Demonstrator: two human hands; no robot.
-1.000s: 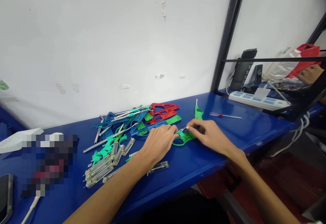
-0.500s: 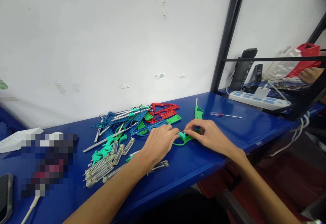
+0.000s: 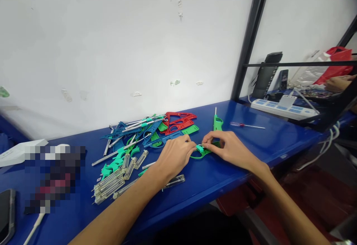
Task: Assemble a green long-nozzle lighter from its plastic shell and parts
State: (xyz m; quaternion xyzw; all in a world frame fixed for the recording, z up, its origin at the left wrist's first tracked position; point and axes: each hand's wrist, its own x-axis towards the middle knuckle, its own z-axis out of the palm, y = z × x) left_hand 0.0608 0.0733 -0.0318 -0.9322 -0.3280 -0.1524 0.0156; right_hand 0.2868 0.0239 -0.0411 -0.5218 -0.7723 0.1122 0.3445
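Observation:
A green lighter casing half [image 3: 196, 157] lies on the blue table between my two hands, with a teal trigger piece [image 3: 200, 148] in it. My left hand [image 3: 176, 155] is closed on the casing's left end. From the right, the thumb and forefinger of my right hand [image 3: 229, 147] pinch together over the casing beside the trigger piece; whatever small part is between them is hidden. Just beyond my right hand is a green lighter [image 3: 218, 122] with a metal tip. Under and beside my left forearm are clear fuel tanks [image 3: 109, 188], partly covered.
Blue and red casing halves [image 3: 178, 120], metal tubes [image 3: 106, 158] and teal triggers [image 3: 113, 166] are heaped at left. A screwdriver [image 3: 247, 126] lies at right. Beyond the black rack post [image 3: 248, 40] are a power strip [image 3: 283, 109] and another person's hand [image 3: 338, 83].
My hands stay almost in place at the green casing, with only a slight shift of the fingers. In the background, the other person's hand has changed its pose.

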